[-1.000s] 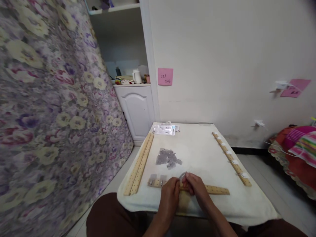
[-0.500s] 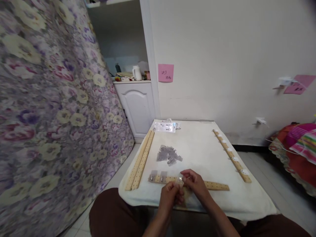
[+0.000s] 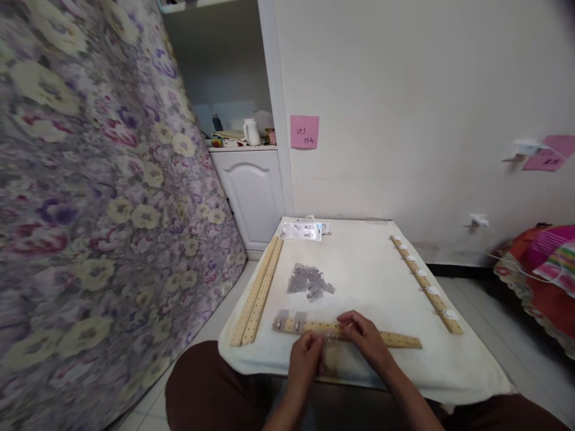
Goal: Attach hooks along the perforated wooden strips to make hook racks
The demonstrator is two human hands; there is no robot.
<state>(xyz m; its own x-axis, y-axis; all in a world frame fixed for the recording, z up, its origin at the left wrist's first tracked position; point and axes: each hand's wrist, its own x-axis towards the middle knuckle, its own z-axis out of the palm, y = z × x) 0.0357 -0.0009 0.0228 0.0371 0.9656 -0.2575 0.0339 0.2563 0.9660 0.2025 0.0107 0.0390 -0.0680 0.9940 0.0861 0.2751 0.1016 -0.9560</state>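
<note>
My left hand (image 3: 307, 358) pinches the edge of a small clear plastic square (image 3: 330, 336), blurred in front of the perforated wooden strip (image 3: 399, 340). Just right of it, my right hand (image 3: 365, 339) has its thumb and fingertips closed together over the strip; whatever lies between them is too small to make out. At the strip's left end sit two clear squares with metal hooks, the outer one (image 3: 280, 323) and the inner one (image 3: 297, 322). Beyond my hands lies a pile of similar clear hook squares (image 3: 309, 280) on the white cloth.
Two more perforated strips (image 3: 258, 293) lie along the table's left side. Another strip (image 3: 430, 293) with several white round pieces runs along the right. A clear plastic package (image 3: 300, 231) rests at the back left of the cloth-covered table (image 3: 359, 263).
My hands have moved slightly apart, the right one up and to the right. The clear plastic square has dropped lower, beside my left fingertips. The view has shifted a little.
</note>
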